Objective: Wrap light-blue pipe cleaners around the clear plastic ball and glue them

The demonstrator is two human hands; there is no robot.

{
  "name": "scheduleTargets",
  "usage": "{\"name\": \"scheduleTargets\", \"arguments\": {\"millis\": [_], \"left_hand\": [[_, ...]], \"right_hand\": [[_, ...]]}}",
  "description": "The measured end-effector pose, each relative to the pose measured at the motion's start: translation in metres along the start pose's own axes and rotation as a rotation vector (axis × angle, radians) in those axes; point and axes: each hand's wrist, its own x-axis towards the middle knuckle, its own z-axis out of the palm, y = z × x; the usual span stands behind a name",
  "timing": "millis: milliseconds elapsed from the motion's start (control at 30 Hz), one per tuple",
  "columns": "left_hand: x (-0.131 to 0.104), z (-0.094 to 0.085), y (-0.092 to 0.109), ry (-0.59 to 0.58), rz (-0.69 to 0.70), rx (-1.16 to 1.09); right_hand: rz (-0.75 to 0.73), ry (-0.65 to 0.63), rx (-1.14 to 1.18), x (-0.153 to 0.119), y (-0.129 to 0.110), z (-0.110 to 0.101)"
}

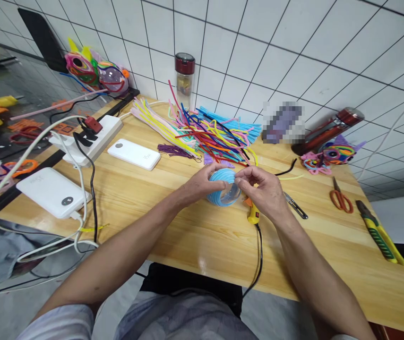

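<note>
My left hand (pixel 202 183) is wrapped round a clear round piece covered in blue pipe cleaner (pixel 220 189), its open end facing right. Thumb and fingertips of my right hand (pixel 262 188) pinch at the rim of this piece; what they pinch is too small to make out. Partly behind my right hand lies a yellow glue gun (pixel 253 215) with a black cord running off the front edge. Just beyond the hands sits a heap of coloured pipe cleaners (pixel 212 130).
On the right lie thread snips (pixel 296 206), scissors (pixel 341 197) and pliers (pixel 377 231). Power banks (pixel 55 192) and a power strip (pixel 95 139) with looping cables occupy the left. A glass bottle (pixel 185 78) and a red thermos (pixel 329 130) stand by the tiled wall.
</note>
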Motion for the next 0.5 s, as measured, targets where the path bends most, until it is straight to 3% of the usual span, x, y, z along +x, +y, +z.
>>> {"name": "scheduleTargets", "arguments": {"millis": [500], "left_hand": [[-0.0018,-0.0005,-0.0003,-0.016,-0.041,0.04]], "right_hand": [[-0.021,-0.013,-0.028,-0.0012,-0.002,0.0017]]}}
